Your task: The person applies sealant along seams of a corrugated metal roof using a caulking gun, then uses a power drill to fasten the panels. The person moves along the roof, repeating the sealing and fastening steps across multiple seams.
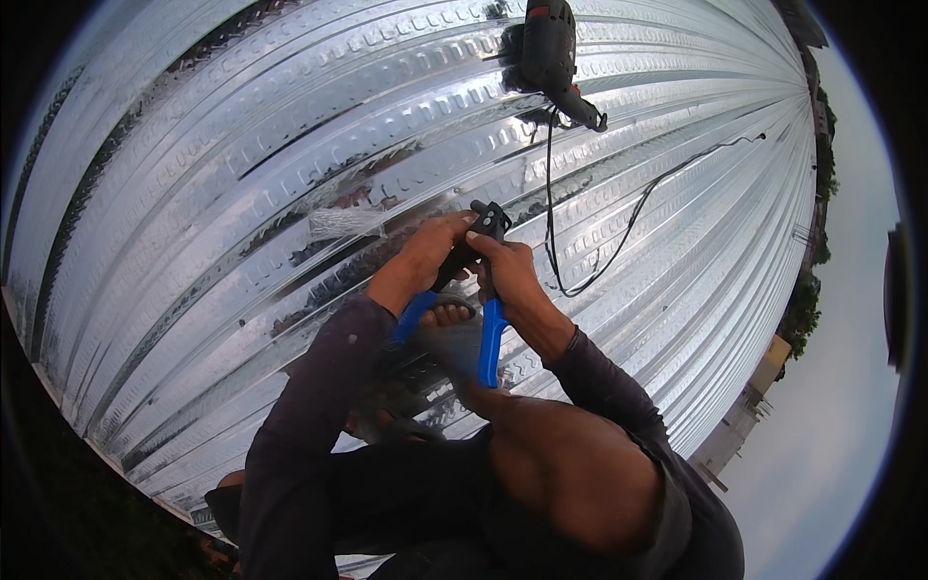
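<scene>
Both my hands are at a hand riveter with a black head (490,219) and two blue handle grips (493,343). My left hand (425,253) closes around the black part from the left, its thumb and fingers near the head. My right hand (514,275) grips it from the right, with the thumb pressed just below the head. The handles stand spread apart and point down toward my legs. Whatever lies between my fingertips is too small to make out. Behind the tool, the toes of my foot (449,314) rest on the metal.
I crouch on ribbed, shiny metal sheeting (387,116). A dark power drill (551,53) lies beyond my hands, its black cord (633,217) looping to the right. A crumpled clear plastic bag (343,222) lies left of them. The sheeting ends at a left edge (106,454); sky shows right.
</scene>
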`<state>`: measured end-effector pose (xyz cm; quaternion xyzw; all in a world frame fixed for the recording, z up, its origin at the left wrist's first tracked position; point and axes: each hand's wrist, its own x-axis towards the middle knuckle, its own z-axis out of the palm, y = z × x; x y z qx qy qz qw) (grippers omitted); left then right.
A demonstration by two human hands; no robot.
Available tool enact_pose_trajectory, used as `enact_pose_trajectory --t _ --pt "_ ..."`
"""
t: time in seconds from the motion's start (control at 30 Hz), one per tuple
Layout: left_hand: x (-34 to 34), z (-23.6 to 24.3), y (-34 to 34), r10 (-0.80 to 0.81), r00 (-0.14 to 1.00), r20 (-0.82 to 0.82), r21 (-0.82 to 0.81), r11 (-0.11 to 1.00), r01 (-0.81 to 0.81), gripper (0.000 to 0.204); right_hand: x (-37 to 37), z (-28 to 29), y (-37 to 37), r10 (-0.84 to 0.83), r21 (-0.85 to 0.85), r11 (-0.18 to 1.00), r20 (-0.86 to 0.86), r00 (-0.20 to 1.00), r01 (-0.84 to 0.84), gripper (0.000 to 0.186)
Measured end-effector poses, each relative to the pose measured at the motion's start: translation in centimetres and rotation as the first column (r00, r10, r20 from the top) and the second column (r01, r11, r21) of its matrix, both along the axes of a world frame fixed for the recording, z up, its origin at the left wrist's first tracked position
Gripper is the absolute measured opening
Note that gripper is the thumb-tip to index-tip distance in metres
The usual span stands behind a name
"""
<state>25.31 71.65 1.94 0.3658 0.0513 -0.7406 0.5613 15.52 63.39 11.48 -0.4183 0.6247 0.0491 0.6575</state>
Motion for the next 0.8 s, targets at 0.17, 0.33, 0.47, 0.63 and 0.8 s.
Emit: enact_pose_trajectory --t 0.17,0.33,0.47,0.63,0.8 --pt "3.5 8.1 4.4 -0.090 0.993 0.077 -0.014 0.996 0.091 0.050 1.0 4.9 -0.1 0.220 0.060 0.969 0.231 0.948 -0.239 0.030" --pt "10.6 14.8 12.7 -0.053 0.825 0.563 0.143 0.989 -0.034 0.055 8.0 9.4 2.6 0.438 -0.091 0.890 0.449 0.779 -0.447 0.037" --pt "7.6 14.9 14.7 0.394 0.822 0.412 0.238 0.824 -0.515 0.055 10.0 8.5 9.0 0.621 -0.157 0.782 0.283 0.731 -0.604 0.032" --pt "7.7 10.9 18.4 0.480 0.810 0.338 0.106 0.835 -0.539 0.060 12.3 10.7 8.7 0.785 -0.150 0.612 0.232 0.574 -0.777 0.030" --pt "6.4 12.6 15.8 0.616 0.761 0.204 0.080 0.764 -0.640 0.066 10.8 12.5 9.0 0.726 -0.290 0.685 0.206 0.656 -0.668 0.029"
